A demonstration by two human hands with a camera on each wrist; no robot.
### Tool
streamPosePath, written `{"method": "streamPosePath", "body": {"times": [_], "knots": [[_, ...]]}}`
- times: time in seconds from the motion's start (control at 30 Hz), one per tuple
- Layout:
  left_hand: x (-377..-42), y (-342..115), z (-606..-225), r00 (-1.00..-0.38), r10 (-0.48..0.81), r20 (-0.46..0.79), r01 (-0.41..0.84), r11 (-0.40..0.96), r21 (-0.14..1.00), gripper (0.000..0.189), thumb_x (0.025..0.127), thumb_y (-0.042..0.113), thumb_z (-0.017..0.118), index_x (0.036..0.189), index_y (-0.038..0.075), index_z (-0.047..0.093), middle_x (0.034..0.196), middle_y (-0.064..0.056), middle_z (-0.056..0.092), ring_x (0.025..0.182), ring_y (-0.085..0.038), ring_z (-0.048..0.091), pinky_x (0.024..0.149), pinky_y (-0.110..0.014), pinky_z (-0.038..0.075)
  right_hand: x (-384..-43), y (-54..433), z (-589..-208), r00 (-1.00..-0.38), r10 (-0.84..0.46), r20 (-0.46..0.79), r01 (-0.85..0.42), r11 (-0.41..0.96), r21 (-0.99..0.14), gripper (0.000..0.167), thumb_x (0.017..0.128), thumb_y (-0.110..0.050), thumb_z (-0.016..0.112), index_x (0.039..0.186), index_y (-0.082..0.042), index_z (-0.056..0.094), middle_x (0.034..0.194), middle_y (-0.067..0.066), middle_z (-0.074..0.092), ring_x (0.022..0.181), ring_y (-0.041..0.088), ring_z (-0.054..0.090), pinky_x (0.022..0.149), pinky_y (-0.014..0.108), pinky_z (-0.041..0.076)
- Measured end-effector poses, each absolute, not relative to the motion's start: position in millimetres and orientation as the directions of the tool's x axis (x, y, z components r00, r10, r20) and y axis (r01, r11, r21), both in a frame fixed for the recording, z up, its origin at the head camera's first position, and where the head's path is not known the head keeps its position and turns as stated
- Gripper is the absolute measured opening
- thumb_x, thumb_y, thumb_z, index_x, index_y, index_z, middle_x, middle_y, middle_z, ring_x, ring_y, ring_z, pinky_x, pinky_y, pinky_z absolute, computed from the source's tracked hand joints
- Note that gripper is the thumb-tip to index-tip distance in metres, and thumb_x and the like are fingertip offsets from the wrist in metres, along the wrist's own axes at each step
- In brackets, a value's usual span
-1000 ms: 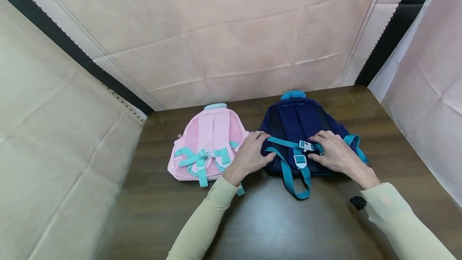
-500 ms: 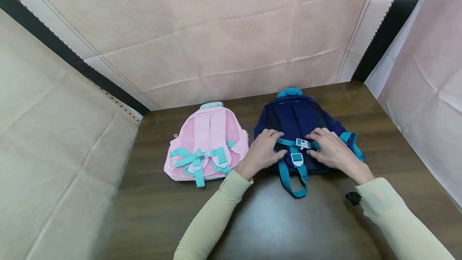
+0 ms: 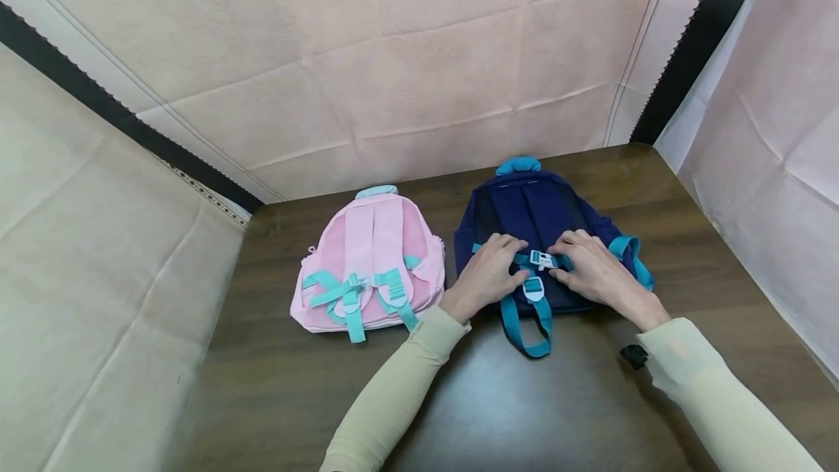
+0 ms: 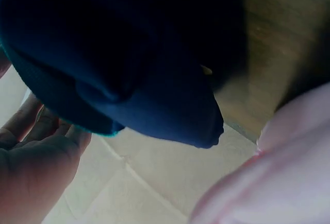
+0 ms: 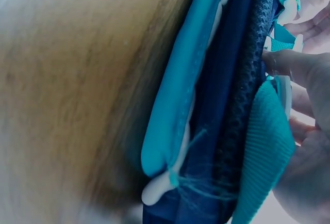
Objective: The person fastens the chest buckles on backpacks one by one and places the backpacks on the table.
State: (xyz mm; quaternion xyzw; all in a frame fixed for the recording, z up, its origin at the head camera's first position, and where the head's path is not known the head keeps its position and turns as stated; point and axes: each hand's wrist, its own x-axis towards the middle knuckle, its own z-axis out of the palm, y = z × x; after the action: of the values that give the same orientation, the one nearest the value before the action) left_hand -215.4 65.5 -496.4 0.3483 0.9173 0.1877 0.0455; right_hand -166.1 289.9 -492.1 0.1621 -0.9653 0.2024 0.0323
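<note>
A navy backpack point(image 3: 524, 202) lies with its strap side up, and a teal strap with a white buckle point(image 3: 542, 260) crosses it. My left hand point(image 3: 488, 272) grips the teal strap point(image 3: 522, 259) just left of the buckle. The strap's end pokes out beyond that hand. At the buckle's right side, my right hand point(image 3: 599, 272) pinches the strap between thumb and fingers. The right wrist view shows its thumb point(image 5: 289, 63) at the mesh back and a loose teal strap point(image 5: 265, 146) beside it. In the left wrist view, the navy fabric point(image 4: 129, 69) covers part of the left fingers.
A pink backpack point(image 3: 373, 228) with mint straps lies close to the left of the navy one. Below the navy bag, a teal strap loop point(image 3: 534, 348) hangs onto the brown table point(image 3: 498, 414). Pale fabric walls point(image 3: 406, 86) stand behind and at both sides.
My left hand has slid right along the teal strap toward the buckle, leaving the strap's end showing behind it. My right hand stays at the buckle. The head view has shifted slightly.
</note>
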Motion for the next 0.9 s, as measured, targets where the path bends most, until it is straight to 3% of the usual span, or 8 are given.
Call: {"method": "streamPosePath", "body": {"times": [0.17,0.3,0.47,0.6,0.9], "knots": [[-237,76,-539,-0.731,0.679,0.067,0.653,0.668,0.357,0.054,0.105,0.041,0.073,0.153,0.020,0.062,0.150,0.002,0.067,0.132,-0.014,0.058,0.114,-0.025,0.053,-168,290,-493,-0.948,-0.297,0.116,-0.319,0.866,-0.385,0.032,0.094,-0.010,0.084,0.121,0.005,0.077,0.121,0.023,0.072,0.106,0.037,0.059,0.096,0.056,0.052],[-243,81,-549,-0.706,0.701,0.101,0.692,0.652,0.309,0.052,0.105,0.043,0.072,0.151,0.020,0.064,0.145,0.002,0.069,0.130,-0.013,0.060,0.113,-0.026,0.054,-169,290,-494,-0.949,-0.293,0.114,-0.315,0.865,-0.392,0.031,0.094,-0.009,0.083,0.120,0.005,0.077,0.120,0.022,0.072,0.105,0.036,0.059,0.095,0.056,0.052],[-228,82,-519,-0.699,0.711,0.079,0.687,0.637,0.350,0.046,0.107,0.036,0.072,0.147,0.016,0.067,0.141,-0.001,0.072,0.130,-0.017,0.060,0.115,-0.026,0.052,-170,289,-494,-0.945,-0.302,0.128,-0.328,0.857,-0.398,0.029,0.094,-0.008,0.083,0.119,0.005,0.078,0.118,0.021,0.073,0.104,0.035,0.060,0.094,0.056,0.053],[-212,80,-489,-0.691,0.717,0.093,0.706,0.642,0.300,0.042,0.107,0.034,0.072,0.143,0.013,0.071,0.136,-0.002,0.076,0.126,-0.018,0.063,0.111,-0.024,0.053,-169,289,-493,-0.941,-0.312,0.132,-0.338,0.856,-0.390,0.029,0.094,-0.007,0.082,0.121,0.005,0.078,0.119,0.021,0.074,0.106,0.036,0.061,0.096,0.057,0.053],[-213,85,-494,-0.685,0.720,0.110,0.713,0.631,0.307,0.039,0.109,0.036,0.069,0.137,0.011,0.074,0.131,-0.004,0.077,0.122,-0.019,0.063,0.107,-0.026,0.056,-169,290,-493,-0.939,-0.314,0.138,-0.343,0.856,-0.386,0.027,0.095,-0.007,0.082,0.119,0.004,0.079,0.118,0.021,0.074,0.108,0.037,0.062,0.098,0.059,0.053]]}}
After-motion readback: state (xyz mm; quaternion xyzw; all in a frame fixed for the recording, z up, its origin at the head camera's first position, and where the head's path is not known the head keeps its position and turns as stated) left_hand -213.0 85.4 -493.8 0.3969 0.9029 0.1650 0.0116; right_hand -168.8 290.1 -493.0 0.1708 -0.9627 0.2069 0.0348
